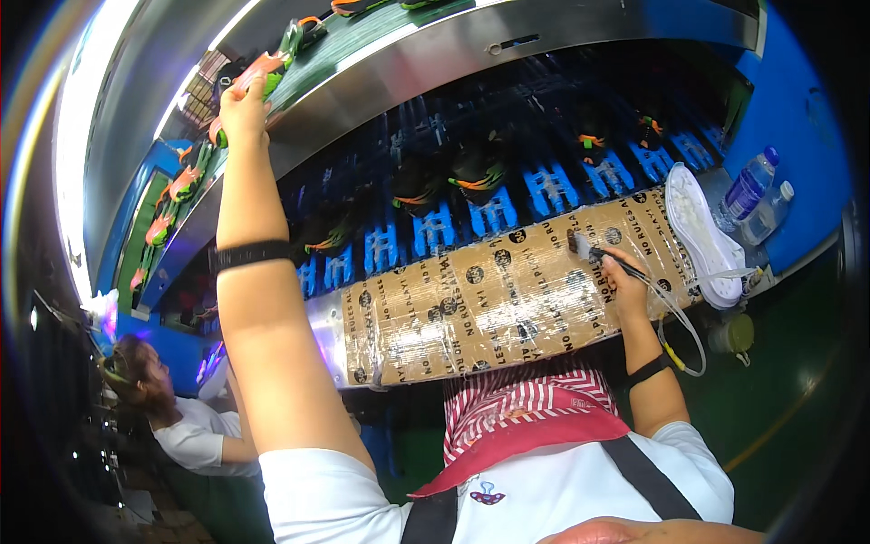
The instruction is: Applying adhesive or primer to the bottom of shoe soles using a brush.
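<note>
High at the left, my left hand (243, 113) reaches up to the conveyor with its fingers closed around an orange, green and black shoe (263, 68). Part of that shoe is hidden by the fingers. My right hand (625, 283) grips a brush (583, 246) with a dark handle, its bristles pointing left over the cardboard-covered bench (471, 308). A clear hose (684, 322) curves from near the brush handle down past my right wrist.
Similar shoes line the upper green belt (372, 32); others (478, 172) stand by blue holders (494, 213) below. At the right are a white shoe-shaped tray (722, 281) and two plastic bottles (750, 186). Another person (195, 426) works at the lower left.
</note>
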Tool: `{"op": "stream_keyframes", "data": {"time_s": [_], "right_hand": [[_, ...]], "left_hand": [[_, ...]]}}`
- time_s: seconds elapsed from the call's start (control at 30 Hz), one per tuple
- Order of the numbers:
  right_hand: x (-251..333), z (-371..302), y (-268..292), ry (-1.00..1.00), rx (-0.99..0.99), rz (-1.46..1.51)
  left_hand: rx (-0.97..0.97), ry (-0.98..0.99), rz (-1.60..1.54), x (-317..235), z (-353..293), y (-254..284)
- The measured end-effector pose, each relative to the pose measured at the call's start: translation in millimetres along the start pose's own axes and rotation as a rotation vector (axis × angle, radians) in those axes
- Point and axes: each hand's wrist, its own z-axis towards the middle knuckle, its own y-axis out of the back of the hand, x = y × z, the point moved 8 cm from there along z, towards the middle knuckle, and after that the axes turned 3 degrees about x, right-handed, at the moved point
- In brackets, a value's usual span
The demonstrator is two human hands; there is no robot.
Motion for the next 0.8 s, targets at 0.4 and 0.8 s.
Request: {"op": "stream_keyframes", "data": {"time_s": [0.4, 0.8], "right_hand": [[-3.3, 0.1, 9.6, 0.04, -0.057, 0.009], [11.9, -30.1, -35.6, 0.014, 0.114, 0.039]], "left_hand": [[0.308, 0.017, -0.515, 4.8, -358.3, 23.4], [0.33, 0.989, -0.874, 132.3, -490.1, -1.2]]}}
